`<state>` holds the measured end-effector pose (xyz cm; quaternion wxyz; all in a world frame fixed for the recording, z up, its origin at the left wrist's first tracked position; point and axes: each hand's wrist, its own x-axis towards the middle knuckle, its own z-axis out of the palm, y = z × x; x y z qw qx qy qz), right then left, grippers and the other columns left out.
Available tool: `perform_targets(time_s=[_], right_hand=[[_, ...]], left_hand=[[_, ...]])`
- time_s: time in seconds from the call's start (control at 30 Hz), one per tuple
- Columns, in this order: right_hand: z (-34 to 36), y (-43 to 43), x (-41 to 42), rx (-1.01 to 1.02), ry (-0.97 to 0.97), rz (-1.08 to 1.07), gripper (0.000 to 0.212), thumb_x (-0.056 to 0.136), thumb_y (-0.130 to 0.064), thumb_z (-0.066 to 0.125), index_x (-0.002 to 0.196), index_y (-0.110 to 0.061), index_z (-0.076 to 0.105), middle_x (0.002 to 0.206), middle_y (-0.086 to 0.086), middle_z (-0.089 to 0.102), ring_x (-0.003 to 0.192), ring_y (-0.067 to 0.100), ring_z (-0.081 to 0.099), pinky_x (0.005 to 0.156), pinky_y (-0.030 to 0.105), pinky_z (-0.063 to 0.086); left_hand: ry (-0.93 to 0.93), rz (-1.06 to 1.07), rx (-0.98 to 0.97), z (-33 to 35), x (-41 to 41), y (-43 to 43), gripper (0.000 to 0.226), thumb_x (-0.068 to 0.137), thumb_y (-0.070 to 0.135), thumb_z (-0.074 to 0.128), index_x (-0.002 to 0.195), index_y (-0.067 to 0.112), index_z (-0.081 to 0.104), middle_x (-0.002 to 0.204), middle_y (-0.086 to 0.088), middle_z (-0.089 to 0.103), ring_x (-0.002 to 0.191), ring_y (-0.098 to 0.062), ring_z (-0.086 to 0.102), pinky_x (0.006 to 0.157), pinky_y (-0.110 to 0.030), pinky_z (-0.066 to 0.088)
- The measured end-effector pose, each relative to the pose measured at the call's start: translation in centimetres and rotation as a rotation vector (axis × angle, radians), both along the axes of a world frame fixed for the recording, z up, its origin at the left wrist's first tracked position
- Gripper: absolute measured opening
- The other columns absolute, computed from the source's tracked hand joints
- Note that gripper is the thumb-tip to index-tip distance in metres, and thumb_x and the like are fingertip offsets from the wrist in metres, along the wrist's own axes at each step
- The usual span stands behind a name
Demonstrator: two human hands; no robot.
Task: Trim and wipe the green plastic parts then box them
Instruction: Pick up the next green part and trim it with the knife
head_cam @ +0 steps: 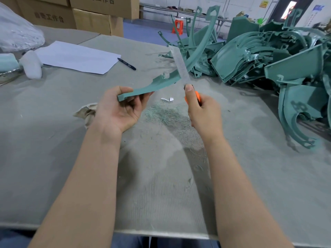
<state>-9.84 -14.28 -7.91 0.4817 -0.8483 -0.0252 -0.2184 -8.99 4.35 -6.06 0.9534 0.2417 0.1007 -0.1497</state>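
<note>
My left hand (120, 108) grips the near end of a long curved green plastic part (157, 84), which arcs up and away to the right above the table. My right hand (200, 111) holds an orange utility knife (196, 96), thumb on top. Its long blade (180, 63) is blurred and crosses the part's edge near its middle. A crumpled beige cloth (86, 111) lies just left of my left wrist. Green shavings (164, 115) are heaped on the table between my hands.
A big heap of green plastic parts (268, 59) fills the right side of the grey table (161, 176). White paper (77, 57) and a black pen (126, 63) lie at the back left, near a white plastic bag (18, 29). Cardboard boxes (71, 13) stand behind.
</note>
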Motion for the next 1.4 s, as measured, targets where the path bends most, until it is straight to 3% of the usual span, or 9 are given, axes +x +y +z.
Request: perform_targets(time_s=[0.17,0.3,0.37,0.43,0.53,0.7,0.97,1.27,1.4], right_hand=[[-0.2,2.3,-0.4,-0.145,0.000,0.092,0.058,0.093,-0.058,0.048,0.053,-0.020,0.031,0.045,-0.006,0.030,0.043,0.014,0.029,0.050,0.029,0.025],[-0.5,4.4,-1.3,-0.268,0.008,0.229,0.058,0.093,-0.057,0.050,0.054,-0.017,0.033,0.046,-0.004,0.031,0.047,0.016,0.033,0.050,0.030,0.026],[-0.5,4.9,-1.7,-0.310,-0.006,0.303,0.058,0.093,-0.055,0.052,0.054,-0.018,0.030,0.046,-0.005,0.028,0.047,0.011,0.028,0.048,0.029,0.024],[-0.1,4.5,-1.5,-0.193,-0.002,0.307,0.058,0.092,-0.056,0.051,0.054,-0.016,0.033,0.050,-0.007,0.029,0.049,0.009,0.029,0.049,0.033,0.029],[0.6,2.2,-0.9,0.091,0.005,0.114,0.067,0.084,-0.069,0.043,0.065,-0.004,0.047,0.057,0.004,0.040,0.053,0.016,0.036,0.050,0.041,0.037],[0.1,-0.1,0.0,0.117,-0.004,-0.115,0.065,0.087,-0.065,0.045,0.085,0.000,0.054,0.075,0.027,0.057,0.058,0.033,0.045,0.061,0.052,0.049],[0.0,1.2,-0.1,0.126,-0.025,-0.059,0.061,0.089,-0.062,0.046,0.069,-0.005,0.046,0.058,0.005,0.040,0.055,0.031,0.043,0.054,0.054,0.047],[0.0,3.3,-1.0,-0.049,-0.050,0.114,0.054,0.094,-0.053,0.050,0.071,-0.004,0.051,0.053,0.002,0.045,0.052,0.025,0.046,0.050,0.041,0.040],[-0.6,5.3,-1.8,-0.310,-0.056,0.286,0.046,0.092,-0.053,0.054,0.060,-0.023,0.043,0.049,-0.006,0.040,0.054,0.014,0.042,0.053,0.029,0.030]], left_hand=[[0.000,0.072,-0.131,0.0,0.4,-1.3,0.016,0.081,0.001,0.045,0.093,-0.001,0.057,0.085,-0.020,0.068,0.062,-0.031,0.070,0.045,-0.015,0.051],[-0.019,0.127,-0.212,-0.1,0.5,-1.2,0.022,0.073,-0.001,0.045,0.085,-0.009,0.062,0.094,-0.023,0.068,0.073,-0.030,0.067,0.062,-0.021,0.057],[-0.058,0.102,-0.246,-0.1,0.3,-1.4,0.024,0.065,-0.003,0.046,0.081,-0.009,0.063,0.094,-0.024,0.068,0.082,-0.034,0.067,0.056,-0.019,0.056],[-0.075,0.109,-0.183,-0.2,0.3,-1.4,0.019,0.067,-0.002,0.046,0.075,-0.006,0.062,0.096,-0.020,0.067,0.080,-0.031,0.067,0.050,-0.018,0.054],[-0.060,0.115,-0.124,-0.2,0.5,-1.4,0.029,0.063,0.000,0.048,0.091,-0.003,0.058,0.103,-0.020,0.065,0.069,-0.030,0.071,0.049,-0.018,0.054],[-0.066,0.063,-0.135,-0.2,0.0,-1.7,0.033,0.065,0.001,0.051,0.097,-0.003,0.057,0.122,-0.020,0.063,0.074,-0.031,0.072,0.052,-0.018,0.056],[-0.036,-0.006,-0.321,0.0,-0.3,-1.9,0.053,0.065,0.000,0.054,0.117,-0.005,0.054,0.101,-0.028,0.065,0.066,-0.038,0.070,0.050,-0.023,0.056],[-0.037,0.099,-0.347,-0.1,0.5,-1.8,0.020,0.072,0.000,0.052,0.086,-0.011,0.062,0.096,-0.025,0.065,0.075,-0.037,0.067,0.051,-0.024,0.057],[-0.149,0.090,-0.283,-0.5,0.4,-1.9,0.023,0.066,0.000,0.046,0.063,-0.012,0.066,0.083,-0.023,0.070,0.073,-0.034,0.071,0.079,-0.023,0.056]])
